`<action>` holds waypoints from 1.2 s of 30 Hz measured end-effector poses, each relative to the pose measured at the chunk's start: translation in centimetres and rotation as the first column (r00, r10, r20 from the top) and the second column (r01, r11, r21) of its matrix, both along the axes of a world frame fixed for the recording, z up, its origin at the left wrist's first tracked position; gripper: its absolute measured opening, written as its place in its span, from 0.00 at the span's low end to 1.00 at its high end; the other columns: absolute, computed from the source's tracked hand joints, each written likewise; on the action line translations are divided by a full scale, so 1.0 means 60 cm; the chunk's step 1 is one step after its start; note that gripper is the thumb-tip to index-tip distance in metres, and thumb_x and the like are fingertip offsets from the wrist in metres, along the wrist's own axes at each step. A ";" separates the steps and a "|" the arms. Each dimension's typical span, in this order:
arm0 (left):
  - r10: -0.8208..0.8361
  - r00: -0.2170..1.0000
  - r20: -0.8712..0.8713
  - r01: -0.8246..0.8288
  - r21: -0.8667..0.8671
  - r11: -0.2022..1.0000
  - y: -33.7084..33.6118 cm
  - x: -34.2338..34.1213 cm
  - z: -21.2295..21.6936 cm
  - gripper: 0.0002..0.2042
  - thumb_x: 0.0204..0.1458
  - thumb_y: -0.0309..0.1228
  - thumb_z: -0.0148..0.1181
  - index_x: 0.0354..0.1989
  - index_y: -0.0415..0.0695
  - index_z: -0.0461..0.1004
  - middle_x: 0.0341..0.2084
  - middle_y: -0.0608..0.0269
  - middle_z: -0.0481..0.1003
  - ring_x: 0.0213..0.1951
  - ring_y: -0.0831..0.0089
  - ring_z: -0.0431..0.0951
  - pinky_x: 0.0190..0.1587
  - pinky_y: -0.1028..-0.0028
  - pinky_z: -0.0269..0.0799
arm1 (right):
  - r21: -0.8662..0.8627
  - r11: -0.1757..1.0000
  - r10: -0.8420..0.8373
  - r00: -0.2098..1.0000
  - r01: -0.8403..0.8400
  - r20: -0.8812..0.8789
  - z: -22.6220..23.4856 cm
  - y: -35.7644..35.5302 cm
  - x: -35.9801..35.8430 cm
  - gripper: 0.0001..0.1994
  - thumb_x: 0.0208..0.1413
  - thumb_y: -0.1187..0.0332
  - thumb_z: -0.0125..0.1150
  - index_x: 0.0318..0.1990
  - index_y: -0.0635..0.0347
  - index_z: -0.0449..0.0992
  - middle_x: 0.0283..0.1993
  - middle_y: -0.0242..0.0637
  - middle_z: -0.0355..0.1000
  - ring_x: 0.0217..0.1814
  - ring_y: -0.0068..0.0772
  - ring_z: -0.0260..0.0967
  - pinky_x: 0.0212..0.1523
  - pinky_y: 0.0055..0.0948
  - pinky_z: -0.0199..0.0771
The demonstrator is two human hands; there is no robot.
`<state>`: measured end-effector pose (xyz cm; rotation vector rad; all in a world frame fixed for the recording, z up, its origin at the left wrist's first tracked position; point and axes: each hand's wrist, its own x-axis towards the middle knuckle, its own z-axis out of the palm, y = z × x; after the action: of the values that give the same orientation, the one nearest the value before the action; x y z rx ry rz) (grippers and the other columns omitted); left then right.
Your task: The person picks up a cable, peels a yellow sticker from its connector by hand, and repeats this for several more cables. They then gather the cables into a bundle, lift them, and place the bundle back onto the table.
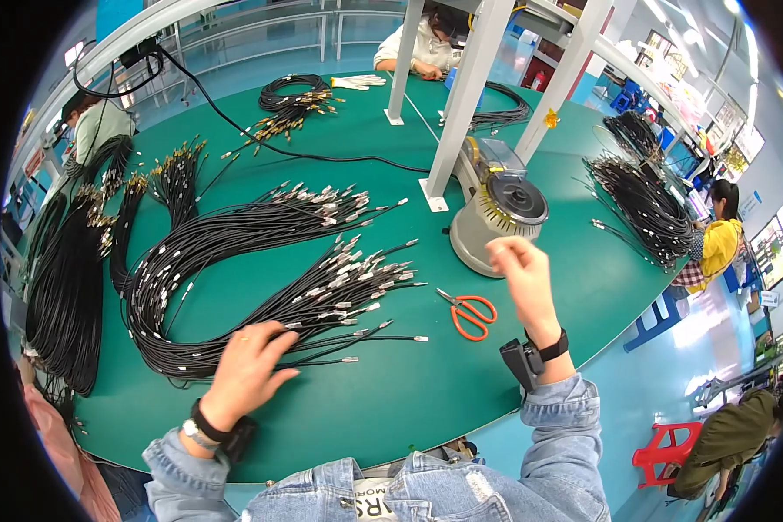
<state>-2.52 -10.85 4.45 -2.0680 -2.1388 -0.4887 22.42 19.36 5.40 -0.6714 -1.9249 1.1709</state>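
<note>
A large bundle of black cables (161, 278) with metal connectors at its ends lies curved on the green table. My left hand (250, 365) is over the near edge of this bundle, its fingers bent and its thumb apart; nothing shows in its grasp. To the right, my right hand (525, 277) is raised by the front of a round grey machine (487, 228) with a black disc on top and yellow pins around it. Its fingers are curled together, and I cannot make out anything between them. Orange-handled cutters (470, 315) lie between my hands, slightly apart at the blades.
More cable bundles lie at the left (65, 296), the far side (296, 100) and the right (644, 204). White gloves (357, 82) lie at the back. Metal posts (470, 96) stand on the table behind the machine. Other people sit around it; a red stool (665, 452) stands at lower right.
</note>
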 end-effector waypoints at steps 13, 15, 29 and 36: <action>-0.177 0.951 0.255 0.182 0.004 0.983 0.074 0.047 -0.083 0.10 0.40 0.30 0.66 0.30 0.44 0.73 0.29 0.64 0.69 0.31 0.64 0.70 0.34 0.68 0.67 | -0.605 0.792 -0.309 0.908 0.081 -0.282 -0.021 0.053 -0.016 0.10 0.58 0.64 0.54 0.33 0.63 0.71 0.18 0.21 0.56 0.15 0.12 0.45 0.18 0.17 0.46; -0.187 0.939 0.290 0.196 0.000 0.981 0.067 0.043 -0.091 0.09 0.41 0.30 0.66 0.30 0.44 0.73 0.28 0.64 0.69 0.31 0.64 0.70 0.34 0.68 0.67 | -0.603 0.794 -0.311 0.904 0.078 -0.293 -0.025 0.057 -0.016 0.09 0.58 0.65 0.54 0.33 0.62 0.70 0.18 0.21 0.55 0.15 0.12 0.44 0.17 0.17 0.45; -0.111 0.966 0.235 0.111 0.015 0.994 0.061 0.031 -0.114 0.06 0.43 0.28 0.63 0.27 0.43 0.71 0.25 0.63 0.68 0.30 0.65 0.70 0.33 0.69 0.67 | -0.664 0.702 -0.294 0.745 -0.257 -0.599 -0.053 0.062 -0.025 0.03 0.58 0.72 0.54 0.34 0.60 0.69 0.15 0.18 0.47 0.14 0.11 0.40 0.17 0.17 0.42; -0.098 0.959 0.265 0.105 -0.012 0.994 0.056 0.031 -0.113 0.10 0.41 0.29 0.64 0.29 0.42 0.70 0.33 0.60 0.69 0.38 0.61 0.69 0.41 0.66 0.66 | -0.396 0.888 -0.079 0.771 -0.233 -0.632 0.008 0.027 -0.029 0.05 0.58 0.72 0.52 0.39 0.62 0.69 0.18 0.22 0.51 0.18 0.14 0.45 0.22 0.18 0.48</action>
<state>-0.64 -7.47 -2.31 -2.2477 -2.1928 -0.7963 20.67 20.95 5.87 -0.3443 -1.1104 1.6737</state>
